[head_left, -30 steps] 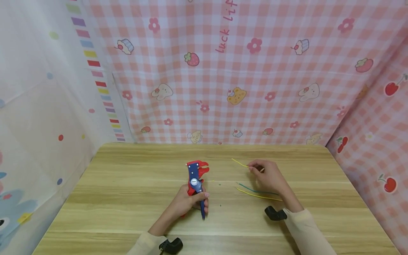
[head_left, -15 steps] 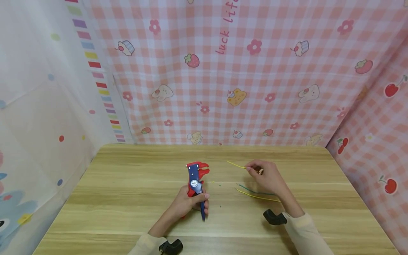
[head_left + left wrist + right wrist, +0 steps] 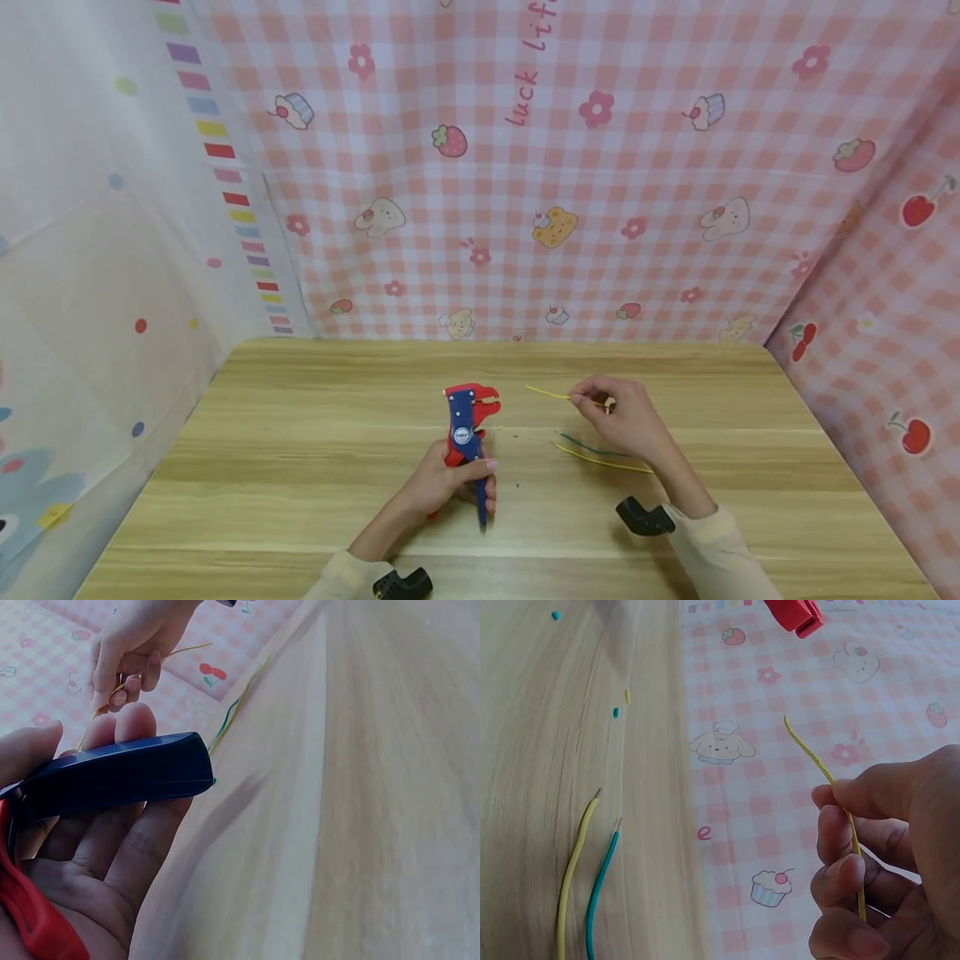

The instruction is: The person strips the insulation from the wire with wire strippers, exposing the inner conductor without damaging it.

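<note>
My left hand (image 3: 442, 482) grips a wire stripper (image 3: 462, 417) by its handles, its red jaws spread and facing right. In the left wrist view the blue handle (image 3: 120, 774) lies across the curled fingers, and the red handle (image 3: 45, 922) is by the palm. Right of the tool, my right hand (image 3: 618, 417) pinches a yellow wire (image 3: 810, 756) between thumb and fingertips. The wire's free end points left toward the jaws and is apart from them. On the table below lie a second yellow wire (image 3: 568, 877) and a green wire (image 3: 598, 892), both with bare tips.
Tiny green and yellow insulation bits (image 3: 616, 712) lie on the wooden table (image 3: 300, 433) between the hands. A pink checked cloth (image 3: 480, 167) hangs behind the table's far edge, with more cloth at both sides. Black wrist cameras (image 3: 645, 517) sit at the cuffs.
My right hand has moved a little left, carrying the yellow wire closer to the stripper. The stripper in my left hand has shifted slightly right and down.
</note>
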`<state>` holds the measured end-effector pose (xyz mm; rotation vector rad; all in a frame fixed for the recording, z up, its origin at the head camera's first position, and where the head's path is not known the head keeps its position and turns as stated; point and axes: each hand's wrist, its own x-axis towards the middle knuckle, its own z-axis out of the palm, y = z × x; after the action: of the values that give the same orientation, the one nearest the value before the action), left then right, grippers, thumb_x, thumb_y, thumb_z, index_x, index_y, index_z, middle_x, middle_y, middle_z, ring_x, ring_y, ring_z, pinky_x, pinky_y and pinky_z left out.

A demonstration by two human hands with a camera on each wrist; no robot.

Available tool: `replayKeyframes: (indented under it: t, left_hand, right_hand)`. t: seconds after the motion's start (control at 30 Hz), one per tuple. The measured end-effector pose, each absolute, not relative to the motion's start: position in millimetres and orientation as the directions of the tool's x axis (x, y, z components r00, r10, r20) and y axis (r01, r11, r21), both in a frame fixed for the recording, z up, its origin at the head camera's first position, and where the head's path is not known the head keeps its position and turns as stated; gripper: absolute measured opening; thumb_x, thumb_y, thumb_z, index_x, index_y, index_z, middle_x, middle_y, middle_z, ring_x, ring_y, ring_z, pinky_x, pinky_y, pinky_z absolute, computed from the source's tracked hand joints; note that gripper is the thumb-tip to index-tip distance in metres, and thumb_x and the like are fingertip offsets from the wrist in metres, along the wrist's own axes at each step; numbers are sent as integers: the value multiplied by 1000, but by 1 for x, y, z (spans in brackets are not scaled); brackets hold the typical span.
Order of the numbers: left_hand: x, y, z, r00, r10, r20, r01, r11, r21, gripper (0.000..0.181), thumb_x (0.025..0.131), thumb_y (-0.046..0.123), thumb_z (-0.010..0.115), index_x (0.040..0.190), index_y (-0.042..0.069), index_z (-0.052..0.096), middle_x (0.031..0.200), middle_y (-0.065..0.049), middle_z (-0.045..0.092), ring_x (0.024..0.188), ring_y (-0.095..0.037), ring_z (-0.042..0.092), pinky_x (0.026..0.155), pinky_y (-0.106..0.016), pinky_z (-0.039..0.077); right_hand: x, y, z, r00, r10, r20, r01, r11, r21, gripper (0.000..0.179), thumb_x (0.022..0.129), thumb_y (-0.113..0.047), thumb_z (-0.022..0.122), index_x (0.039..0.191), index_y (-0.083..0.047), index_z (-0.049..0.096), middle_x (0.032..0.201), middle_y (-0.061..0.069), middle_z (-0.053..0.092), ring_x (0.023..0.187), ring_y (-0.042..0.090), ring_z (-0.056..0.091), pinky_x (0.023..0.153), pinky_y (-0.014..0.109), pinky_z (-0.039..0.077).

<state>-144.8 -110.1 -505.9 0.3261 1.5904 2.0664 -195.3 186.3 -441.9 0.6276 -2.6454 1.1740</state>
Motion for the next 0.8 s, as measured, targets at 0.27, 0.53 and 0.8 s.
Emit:
replayKeyframes:
  t: [0.27,0.53,0.8]
  left_hand:
    - [-140,-105,-498,-827,552,-108,-256,-200,946,31,95,17,68,110,-4,51,82,-16,68,71,-28,70,75,-50,60]
    - [-137,-102,-492,-823,561,-84,-242,-213,947,29,95,17,68,108,-4,52,81,-13,68,69,-27,70,74,-49,60]
    - [-135,-100,-488,-819,570,-61,-211,-201,957,29,96,17,67,108,-5,51,81,-14,68,69,-28,71,74,-50,60]
  right_hand:
    - [-190,182,-433,-887,-329,325,-461,583,-669,7,95,-19,69,90,-23,72,73,-10,63,61,11,52,51,25,44]
    - [-183,179,-424,-871,-368,326,-485,537,-690,7,96,-20,68,91,-23,72,76,-6,64,56,10,49,49,24,43]
    - [-178,177,-419,-864,-383,328,-494,517,-699,7,96,-20,68,91,-24,72,79,-5,66,57,10,48,48,24,43]
